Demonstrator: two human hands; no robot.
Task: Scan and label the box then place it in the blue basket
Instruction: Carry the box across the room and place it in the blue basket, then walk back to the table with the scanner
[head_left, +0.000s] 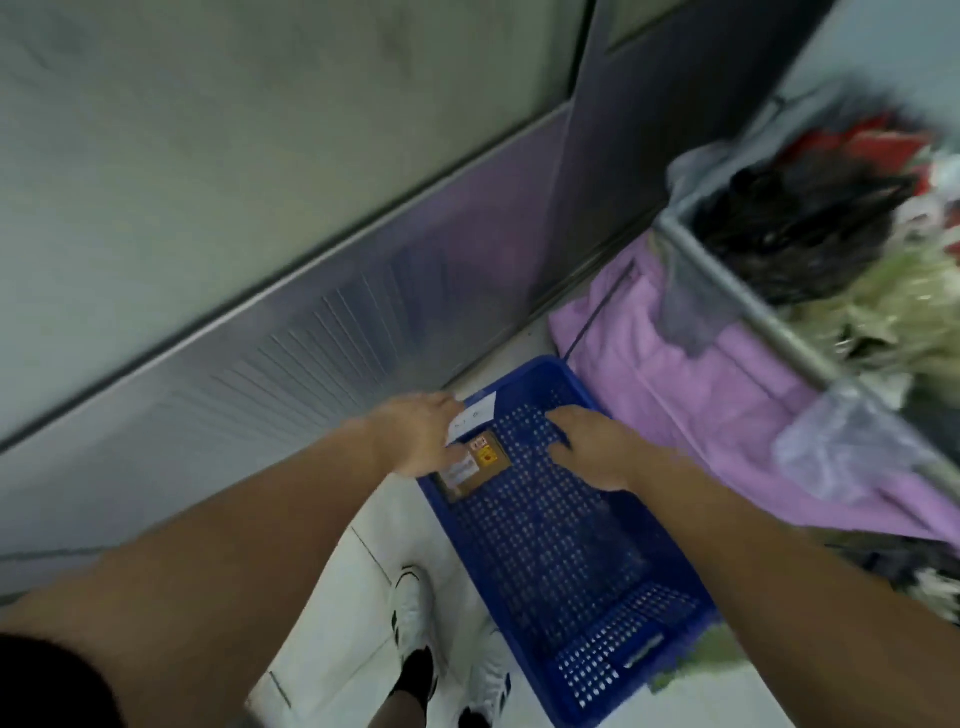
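A blue perforated plastic basket (550, 551) stands on the white tiled floor below me. A small brown cardboard box (475, 462) with a white label and a red and yellow sticker lies in the basket's far left corner. My left hand (415, 436) rests over the box's left end, fingers touching it; whether it still grips the box is hard to tell in the blur. My right hand (592, 447) hovers palm down over the basket's far right part, fingers spread and holding nothing. A white paper tag (475, 415) is on the basket's far rim.
A grey metal panel with ribbed vents (322, 332) runs along the left. A metal-framed cart (748, 312) draped in pink cloth (691, 384) holds bags and packages on the right, close to the basket. My shoes (415, 613) stand beside the basket.
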